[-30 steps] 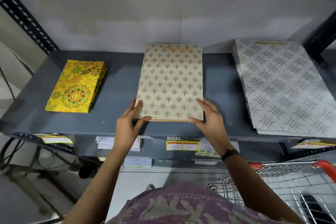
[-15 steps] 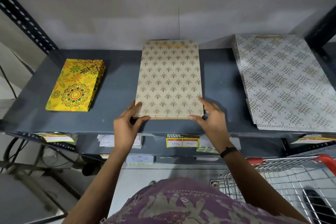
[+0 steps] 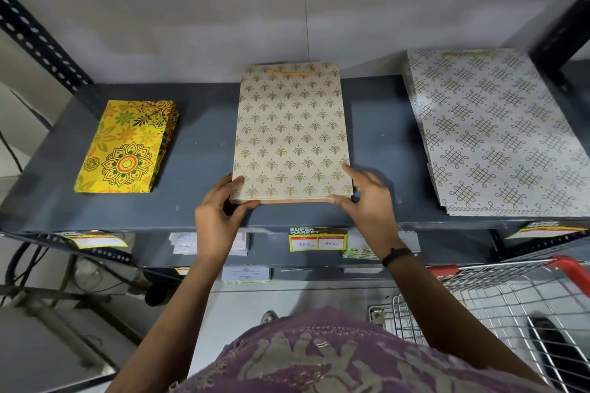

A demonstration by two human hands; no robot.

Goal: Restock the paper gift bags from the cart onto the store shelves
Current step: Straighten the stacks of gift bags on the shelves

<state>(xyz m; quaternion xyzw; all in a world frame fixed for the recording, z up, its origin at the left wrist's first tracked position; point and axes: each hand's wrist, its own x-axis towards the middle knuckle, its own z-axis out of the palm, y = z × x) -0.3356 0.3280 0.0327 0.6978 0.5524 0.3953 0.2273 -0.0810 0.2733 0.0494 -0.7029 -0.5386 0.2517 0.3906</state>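
A stack of beige gift bags with a gold leaf pattern (image 3: 292, 134) lies flat in the middle of the grey shelf (image 3: 198, 124), its far end against the back wall. My left hand (image 3: 217, 220) grips the stack's near left corner, thumb under the front edge and fingers on top. At the near right corner my right hand (image 3: 367, 201) holds it the same way, a black band on its wrist. The wire cart (image 3: 517, 303) with a red handle stands at the lower right.
A stack of yellow floral bags (image 3: 127, 147) lies on the shelf's left part. A larger pile of white patterned bags (image 3: 498, 134) fills the right part. Price tags (image 3: 317, 239) hang on the shelf's front lip. Black perforated uprights (image 3: 41, 38) frame both ends.
Both hands have pushed the beige stack a little further back on the shelf, so its far end now meets the wall. The view has shifted slightly.
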